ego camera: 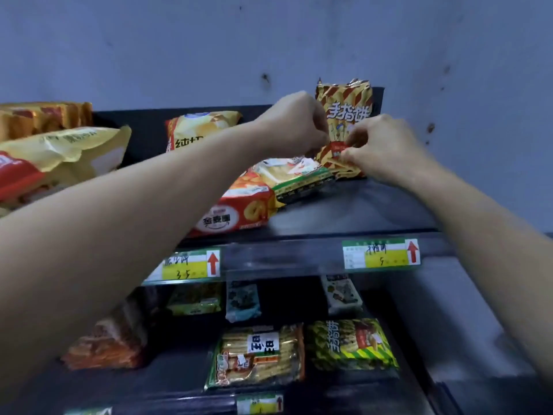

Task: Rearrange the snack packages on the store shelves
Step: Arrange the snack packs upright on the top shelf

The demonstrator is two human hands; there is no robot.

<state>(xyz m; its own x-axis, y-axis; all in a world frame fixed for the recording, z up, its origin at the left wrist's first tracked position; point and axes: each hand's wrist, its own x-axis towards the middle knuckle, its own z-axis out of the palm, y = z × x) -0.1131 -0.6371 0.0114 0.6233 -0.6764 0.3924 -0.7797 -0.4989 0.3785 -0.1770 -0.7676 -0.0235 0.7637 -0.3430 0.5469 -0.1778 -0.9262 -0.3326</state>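
A gold and red striped snack bag (347, 112) stands upright at the back right of the top shelf (353, 211). My left hand (294, 124) grips its left side and my right hand (380, 145) pinches its lower front. In front of it a green and white package (293, 178) lies flat, partly over a red package with ring-shaped snacks (239, 211). A yellow chip bag (197, 130) leans at the back behind my left forearm.
Large yellow and red bags (54, 157) fill the top shelf's left end. Price tags (381, 254) hang on the shelf edge. The lower shelf holds a biscuit pack (260, 354), a green striped bag (350, 344) and smaller packs. A bluish wall rises behind.
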